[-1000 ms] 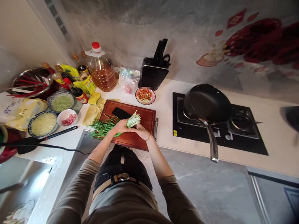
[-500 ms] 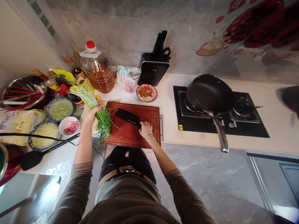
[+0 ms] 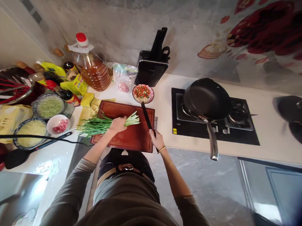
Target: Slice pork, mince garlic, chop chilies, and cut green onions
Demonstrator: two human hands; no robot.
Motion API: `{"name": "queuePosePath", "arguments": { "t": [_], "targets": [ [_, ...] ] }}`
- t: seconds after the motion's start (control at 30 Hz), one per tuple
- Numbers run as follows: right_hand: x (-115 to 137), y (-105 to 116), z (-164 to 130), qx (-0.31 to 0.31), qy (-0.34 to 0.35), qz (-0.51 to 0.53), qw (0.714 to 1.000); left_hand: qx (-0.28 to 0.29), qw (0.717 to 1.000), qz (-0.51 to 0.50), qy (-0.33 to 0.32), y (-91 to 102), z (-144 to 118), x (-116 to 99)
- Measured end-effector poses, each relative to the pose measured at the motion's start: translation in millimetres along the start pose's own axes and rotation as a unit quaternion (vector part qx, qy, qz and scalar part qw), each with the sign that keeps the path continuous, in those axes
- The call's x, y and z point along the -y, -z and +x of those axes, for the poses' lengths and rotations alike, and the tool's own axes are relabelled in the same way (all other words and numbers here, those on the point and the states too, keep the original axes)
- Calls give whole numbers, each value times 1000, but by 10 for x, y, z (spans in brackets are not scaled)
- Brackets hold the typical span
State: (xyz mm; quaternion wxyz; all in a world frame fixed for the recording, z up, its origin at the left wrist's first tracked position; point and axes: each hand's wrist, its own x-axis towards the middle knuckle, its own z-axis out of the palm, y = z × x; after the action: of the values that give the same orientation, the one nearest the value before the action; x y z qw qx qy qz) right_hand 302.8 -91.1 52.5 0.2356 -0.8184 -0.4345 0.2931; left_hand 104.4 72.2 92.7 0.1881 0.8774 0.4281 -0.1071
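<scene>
Pressing the chives (image 3: 102, 123) flat on the cutting board (image 3: 135, 139), the left hand (image 3: 117, 124) has brought them back from the far-left bowls, fingers clamped over the bunch; right hand (image 3: 157, 139) has lifted the knife (image 3: 146, 115), fingers wrapped round its handle, blade at board's right edge. Chili plate (image 3: 143, 93) sits just beyond, frying pan (image 3: 206, 98) well right on stove; nothing blocks the board.

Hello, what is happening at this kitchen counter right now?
A person stands at a counter and works at a wooden cutting board. The left hand presses a bunch of green chives flat on the board, white ends pointing right. The right hand grips a dark knife by the handle, its blade raised edge-on just right of the white ends. Behind the board sits a small dish of chopped food; a black pan rests on the stove to the right.
</scene>
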Motion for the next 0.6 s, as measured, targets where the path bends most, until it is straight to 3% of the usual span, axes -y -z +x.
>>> {"name": "queuePosePath", "arguments": {
  "t": [0.07,0.13,0.27,0.4,0.5,0.6],
  "targets": [
    [-123,78,-42,4,-8,37,999,57,998,-3,14,-274,113,-200],
    [-198,110,-77,16,-13,46,999,75,997,-11,24,-441,189,-346],
    [-229,84,-139,17,-31,30,999,-4,1000,-21,17,-540,264,-479],
    [-177,73,-208,5,-51,40,998,-84,995,-43,-43,-593,213,-467],
    [-115,137,-282,5,-55,55,997,-93,992,-48,-65,-681,114,-459],
    [-29,245,-383,11,-49,53,997,-94,994,-54,-34,-777,45,-498]
  ]
}}
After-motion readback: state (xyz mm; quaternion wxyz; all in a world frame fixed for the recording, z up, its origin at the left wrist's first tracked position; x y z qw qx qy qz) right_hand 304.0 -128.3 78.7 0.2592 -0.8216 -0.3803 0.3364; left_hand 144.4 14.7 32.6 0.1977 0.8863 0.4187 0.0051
